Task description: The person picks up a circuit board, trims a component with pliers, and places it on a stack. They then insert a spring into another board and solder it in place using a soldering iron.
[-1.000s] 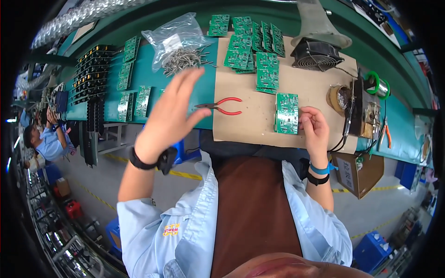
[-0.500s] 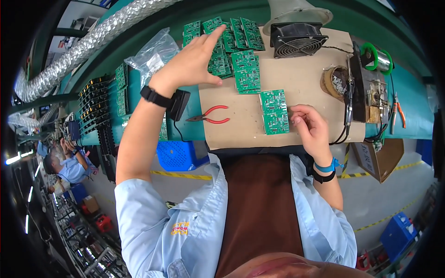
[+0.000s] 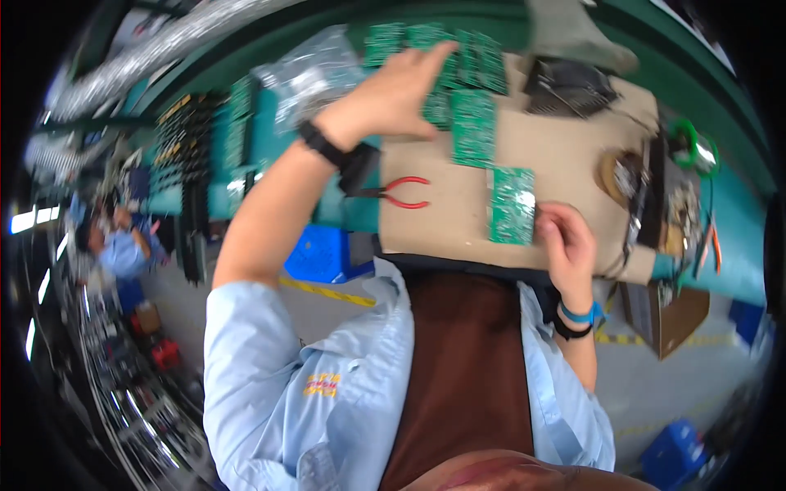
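My left hand reaches over the far boards, its thumb and fingers spread with nothing visible between them. Beneath and beyond it are several green circuit boards, partly stacked and overlapping, some covered by the hand. One separate circuit board lies on the brown paper nearer me. Beside that board's right edge rests my right hand, fingers loosely bent and thumb apart. Blur hides whether the fingertips touch the board. Red-handled pliers lie left of it, their jaws partly behind a black device on my left wrist.
A black fan stands at the back, below a pale duct hood. To the right are a round brown tub, a solder spool and orange-handled cutters. A clear plastic bag and black racks sit at left.
The whole view has shifted and blurred, so the bench appears further right. My left hand stays spread over the boards, and my right hand remains beside the near board.
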`<state>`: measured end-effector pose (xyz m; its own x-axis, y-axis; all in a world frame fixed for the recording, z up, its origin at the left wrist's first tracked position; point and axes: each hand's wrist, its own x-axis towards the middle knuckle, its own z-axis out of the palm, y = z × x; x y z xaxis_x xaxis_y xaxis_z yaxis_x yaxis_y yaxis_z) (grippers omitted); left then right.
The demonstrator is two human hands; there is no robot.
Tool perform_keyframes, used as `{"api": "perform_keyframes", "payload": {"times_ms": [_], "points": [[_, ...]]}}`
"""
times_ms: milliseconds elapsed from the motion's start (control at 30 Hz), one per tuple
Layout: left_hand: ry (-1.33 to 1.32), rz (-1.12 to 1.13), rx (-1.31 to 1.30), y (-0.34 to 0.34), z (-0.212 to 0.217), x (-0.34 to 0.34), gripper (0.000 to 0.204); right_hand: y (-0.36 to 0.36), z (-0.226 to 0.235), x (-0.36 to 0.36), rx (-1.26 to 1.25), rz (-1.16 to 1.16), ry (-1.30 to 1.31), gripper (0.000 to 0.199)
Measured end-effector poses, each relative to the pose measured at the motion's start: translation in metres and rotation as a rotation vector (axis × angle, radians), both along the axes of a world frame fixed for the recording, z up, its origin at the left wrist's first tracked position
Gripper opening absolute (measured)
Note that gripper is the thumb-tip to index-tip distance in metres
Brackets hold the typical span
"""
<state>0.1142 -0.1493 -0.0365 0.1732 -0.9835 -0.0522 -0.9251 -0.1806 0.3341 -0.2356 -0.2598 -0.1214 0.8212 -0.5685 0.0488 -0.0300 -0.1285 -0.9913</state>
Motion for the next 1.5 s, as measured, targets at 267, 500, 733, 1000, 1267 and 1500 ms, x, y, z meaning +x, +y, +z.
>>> {"api": "perform_keyframes", "payload": {"times_ms": [267,500,733,1000,1267,1500], "points": [[-0.108,0.031,-0.098,0.069,0.047,0.003,0.113,0.000,0.001,-0.012,0.142,-0.018,-0.011,0.020],[-0.179,0.246,-0.002,0.195,0.087,0.066,0.112,0.002,0.003,-0.003,0.106,-0.050,-0.004,0.019],[-0.246,0.377,0.108,0.231,0.057,0.155,0.121,0.004,0.001,-0.001,0.057,-0.094,0.019,0.019],[-0.316,0.313,0.341,0.176,0.013,0.202,0.131,0.008,-0.001,0.001,0.058,-0.154,0.039,0.018],[-0.228,0.301,0.220,0.171,-0.003,0.221,0.137,0.010,0.001,0.006,0.050,-0.192,0.069,0.017],[-0.203,0.336,0.244,0.179,-0.004,0.225,0.144,0.013,0.005,0.007,0.026,-0.190,0.082,0.017]]}}
